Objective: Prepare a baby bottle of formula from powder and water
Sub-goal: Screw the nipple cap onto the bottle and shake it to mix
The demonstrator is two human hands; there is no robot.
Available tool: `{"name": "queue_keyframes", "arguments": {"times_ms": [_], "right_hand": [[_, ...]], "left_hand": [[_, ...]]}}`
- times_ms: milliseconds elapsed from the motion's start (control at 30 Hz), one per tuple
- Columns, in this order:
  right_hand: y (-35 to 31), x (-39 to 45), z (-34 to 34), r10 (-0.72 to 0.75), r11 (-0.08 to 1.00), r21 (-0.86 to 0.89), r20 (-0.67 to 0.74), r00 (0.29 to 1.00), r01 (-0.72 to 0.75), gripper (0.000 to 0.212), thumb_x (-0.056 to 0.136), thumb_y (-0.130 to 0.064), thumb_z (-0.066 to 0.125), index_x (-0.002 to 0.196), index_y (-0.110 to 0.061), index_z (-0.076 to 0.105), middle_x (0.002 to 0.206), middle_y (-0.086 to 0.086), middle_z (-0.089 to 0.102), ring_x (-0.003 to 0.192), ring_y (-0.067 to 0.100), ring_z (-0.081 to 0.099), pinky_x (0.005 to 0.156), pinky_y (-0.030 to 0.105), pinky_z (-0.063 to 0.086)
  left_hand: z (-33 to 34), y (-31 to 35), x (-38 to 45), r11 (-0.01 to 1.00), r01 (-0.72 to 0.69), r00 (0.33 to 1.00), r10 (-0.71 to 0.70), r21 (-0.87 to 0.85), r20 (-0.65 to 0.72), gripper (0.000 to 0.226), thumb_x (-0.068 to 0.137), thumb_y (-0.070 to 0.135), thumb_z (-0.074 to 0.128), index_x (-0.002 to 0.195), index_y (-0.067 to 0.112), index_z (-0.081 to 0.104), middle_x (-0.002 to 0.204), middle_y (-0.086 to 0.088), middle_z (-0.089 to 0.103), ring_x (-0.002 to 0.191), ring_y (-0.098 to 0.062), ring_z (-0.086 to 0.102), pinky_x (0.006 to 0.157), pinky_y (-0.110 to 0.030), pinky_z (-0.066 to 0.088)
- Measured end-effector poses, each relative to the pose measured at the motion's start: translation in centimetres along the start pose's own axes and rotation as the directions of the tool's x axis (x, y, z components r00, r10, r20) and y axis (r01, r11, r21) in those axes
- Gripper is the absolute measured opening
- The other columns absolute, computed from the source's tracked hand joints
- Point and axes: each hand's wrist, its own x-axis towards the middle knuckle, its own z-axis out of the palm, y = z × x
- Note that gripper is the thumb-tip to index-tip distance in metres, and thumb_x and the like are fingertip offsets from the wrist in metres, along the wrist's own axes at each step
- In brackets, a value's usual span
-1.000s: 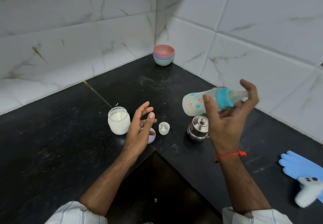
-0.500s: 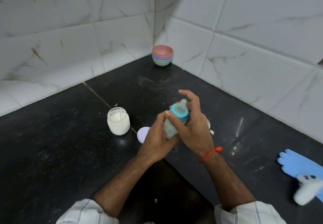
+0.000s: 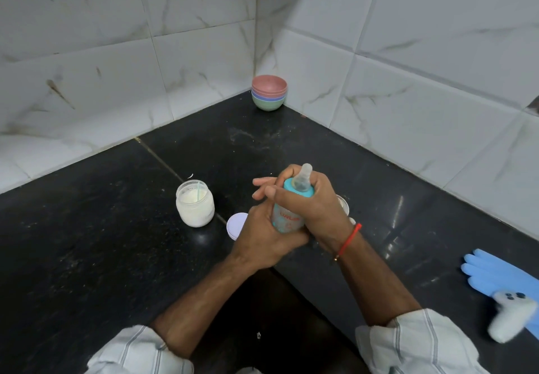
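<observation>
I see a black speckled countertop (image 3: 87, 242) under white grey-veined wall tiles (image 3: 408, 96). In its back corner, stacked bowls (image 3: 269, 93) run pink, blue, green. The bottle (image 3: 287, 219) has a turquoise collar and red lettering. Near the right edge lies a blue glove (image 3: 490, 274).

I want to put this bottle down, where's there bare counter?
Free: the counter left of the powder jar, and the stretch between the stacked bowls and your hands. Crowded: around the jar and white lid.
</observation>
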Motion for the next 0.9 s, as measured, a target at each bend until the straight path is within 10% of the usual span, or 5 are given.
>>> {"name": "queue_keyframes", "arguments": {"times_ms": [200, 533, 767, 900], "right_hand": [[1.4, 0.3, 1.2, -0.055, 0.996, -0.086, -0.232, 0.971, 0.036, 0.014, 0.089, -0.004, 0.073, 0.08, -0.008, 0.062, 0.08, 0.014, 0.076, 0.095, 0.029, 0.076, 0.09, 0.044, 0.061], [2.1, 0.8, 2.8, -0.09, 0.967, -0.239, -0.64, 0.763, -0.087, 0.021, 0.084, -0.025, 0.08, 0.078, -0.01, 0.067, 0.073, -0.002, 0.075, 0.073, 0.013, 0.074, 0.077, 0.042, 0.063], [1.0, 0.3, -0.7, 0.064, 0.981, -0.169, -0.163, 0.985, -0.091, 0.056, 0.088, -0.013, 0.078, 0.134, -0.02, 0.047, 0.118, 0.0, 0.069, 0.108, 0.018, 0.07, 0.09, 0.033, 0.06], [1.4, -1.4, -2.4, -0.081, 0.923, -0.38, -0.049, 0.995, 0.057, 0.093, 0.086, -0.012, 0.08, 0.152, -0.036, 0.019, 0.127, -0.019, 0.058, 0.116, 0.013, 0.067, 0.091, 0.035, 0.06]], "left_hand": [[0.6, -0.2, -0.3, 0.982, 0.029, 0.984, 0.005, 0.186, -0.178, 0.054, 0.074, 0.021, 0.089, 0.111, 0.04, 0.054, 0.092, 0.025, 0.064, 0.091, 0.018, 0.063, 0.07, -0.004, 0.05], [0.9, 1.4, 0.2, 0.878, 0.089, 0.97, 0.032, 0.471, -0.243, 0.065, 0.085, 0.039, 0.073, 0.143, 0.029, 0.045, 0.107, 0.004, 0.074, 0.099, -0.019, 0.07, 0.083, -0.034, 0.056], [-1.5, 1.1, 2.4, 0.934, 0.19, 0.981, -0.168, 0.302, -0.097, 0.061, 0.076, 0.041, 0.08, 0.116, 0.038, 0.035, 0.097, 0.012, 0.063, 0.086, -0.003, 0.066, 0.069, -0.028, 0.056], [-2.9, 0.4, 2.6, 0.979, 0.174, 0.976, -0.186, 0.106, 0.115, 0.095, 0.074, 0.019, 0.088, 0.132, 0.036, 0.015, 0.123, -0.005, 0.056, 0.104, -0.012, 0.067, 0.089, -0.032, 0.059]]}}
